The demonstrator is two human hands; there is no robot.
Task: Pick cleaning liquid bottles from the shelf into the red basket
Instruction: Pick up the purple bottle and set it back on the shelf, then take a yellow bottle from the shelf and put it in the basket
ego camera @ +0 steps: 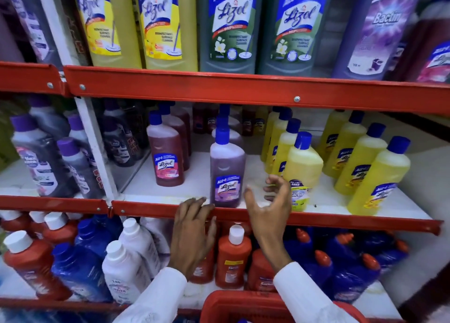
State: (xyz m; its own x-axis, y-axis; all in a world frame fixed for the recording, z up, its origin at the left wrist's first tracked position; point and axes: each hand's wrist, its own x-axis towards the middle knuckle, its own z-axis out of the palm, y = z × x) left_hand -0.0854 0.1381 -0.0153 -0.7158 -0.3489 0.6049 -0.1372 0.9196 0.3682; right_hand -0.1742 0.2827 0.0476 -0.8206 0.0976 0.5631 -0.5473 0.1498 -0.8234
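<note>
A purple cleaning liquid bottle [227, 170] with a blue cap stands upright at the front of the middle shelf [170, 191]. My left hand [193, 232] lies flat on the shelf's red front edge, just left of and below that bottle, holding nothing. My right hand [270, 208] is raised to the bottle's right with fingers spread, between it and a yellow bottle [302, 171], touching neither as far as I can tell. The red basket [243, 305] shows at the bottom centre, below my white sleeves, its contents mostly hidden.
A dark red bottle [166, 157] stands left of the purple one. Several yellow bottles [375, 174] fill the shelf's right side. Large bottles [229, 25] line the top shelf. Red, blue and white bottles [233, 257] crowd the bottom shelf.
</note>
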